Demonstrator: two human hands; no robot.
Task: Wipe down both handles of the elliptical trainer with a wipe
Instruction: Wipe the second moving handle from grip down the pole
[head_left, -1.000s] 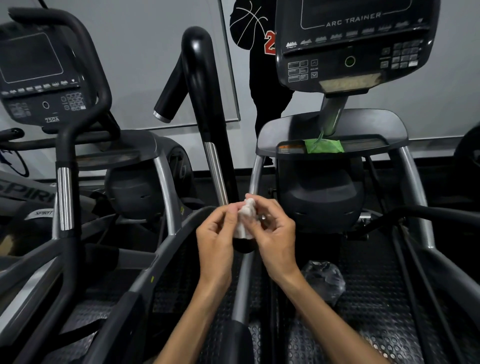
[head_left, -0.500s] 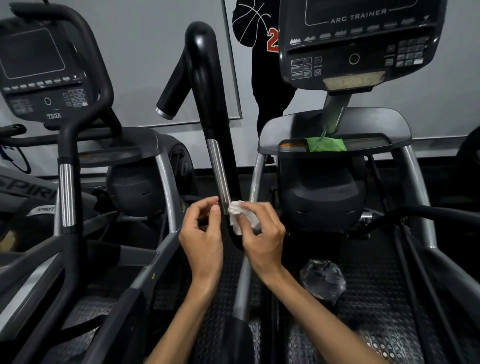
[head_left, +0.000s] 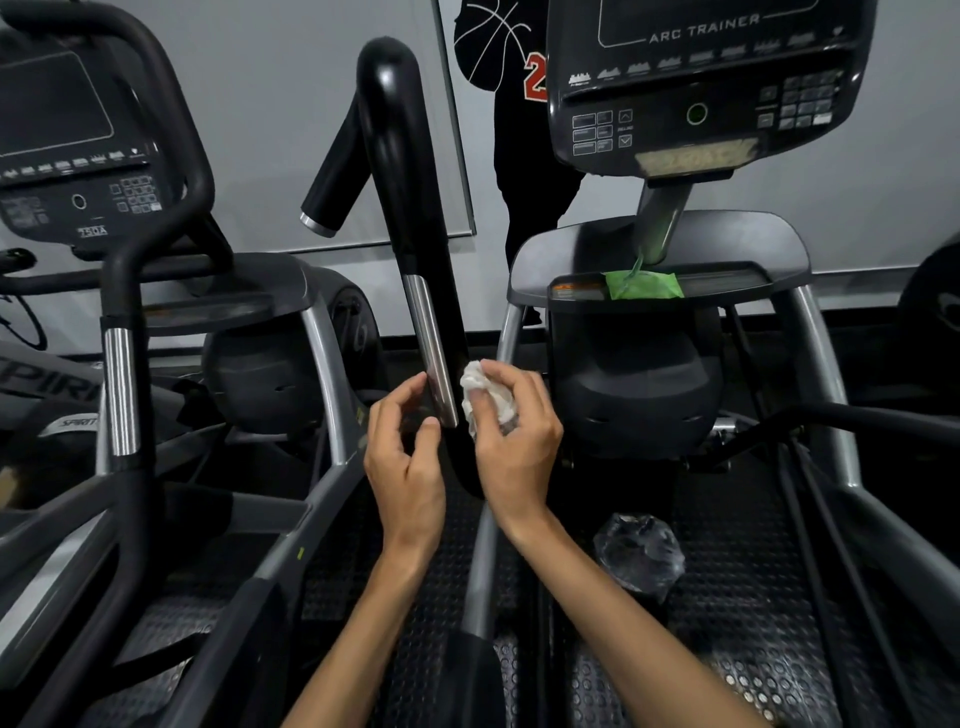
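Handle (head_left: 415, 218) rises upright between both hands; right hand (head_left: 511, 431) clutches the wipe (head_left: 485, 389) beside it, left hand (head_left: 405, 457) loosely curled, empty.

Two bare forearms are reaching forward and up from the bottom of the view, wrists nearly side by side. The left hand (head_left: 407, 457) is hovering with fingers loosely curled, thumb and forefinger apart, gripping nothing. The right hand (head_left: 514, 441) is sitting just beside it, its fingers and thumb curling around a crumpled white wipe (head_left: 485, 395).
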